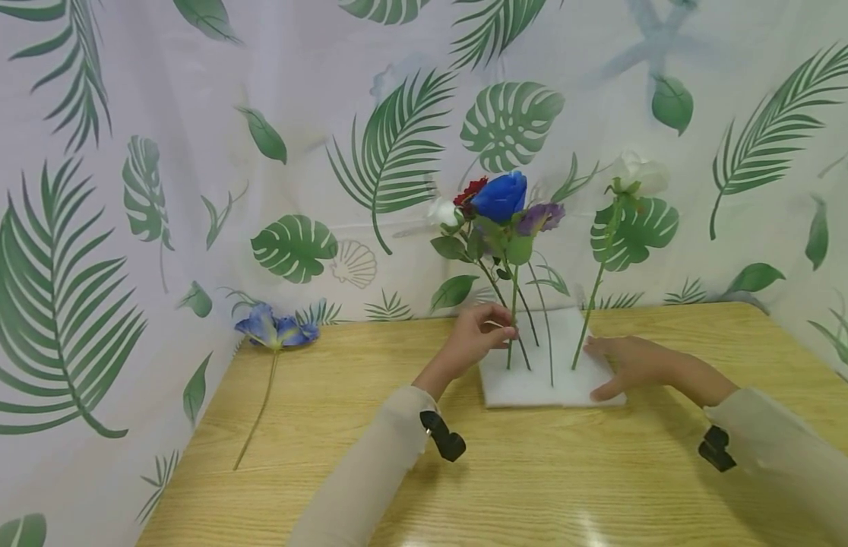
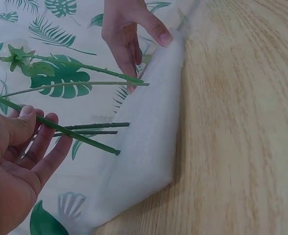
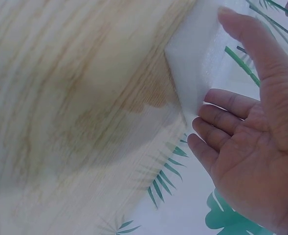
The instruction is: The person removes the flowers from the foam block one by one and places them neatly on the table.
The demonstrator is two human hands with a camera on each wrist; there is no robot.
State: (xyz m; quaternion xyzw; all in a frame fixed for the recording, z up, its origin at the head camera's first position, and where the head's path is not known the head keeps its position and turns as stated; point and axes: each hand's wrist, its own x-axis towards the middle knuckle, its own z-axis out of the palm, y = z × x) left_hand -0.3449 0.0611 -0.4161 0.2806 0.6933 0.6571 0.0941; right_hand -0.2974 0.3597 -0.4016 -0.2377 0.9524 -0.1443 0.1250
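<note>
A white foam board (image 1: 533, 396) lies on the table with several artificial flowers standing in it. My left hand (image 1: 473, 339) pinches the green stem (image 2: 87, 141) of the blue rose (image 1: 501, 199) between thumb and fingers; the stem's lower end meets the foam. Close behind are a red flower (image 1: 469, 193), a small white flower (image 1: 444, 213) and a purple flower (image 1: 542, 218). Apart from these, a white rose (image 1: 639, 173) stands at the board's right side. My right hand (image 1: 636, 365) rests at the board's right edge, fingers extended and thumb on its front corner.
A blue-violet flower (image 1: 276, 330) with a long stem lies on the wooden table (image 1: 314, 425) at the left. A white curtain with green leaf prints (image 1: 294, 247) hangs right behind the table and along its left side.
</note>
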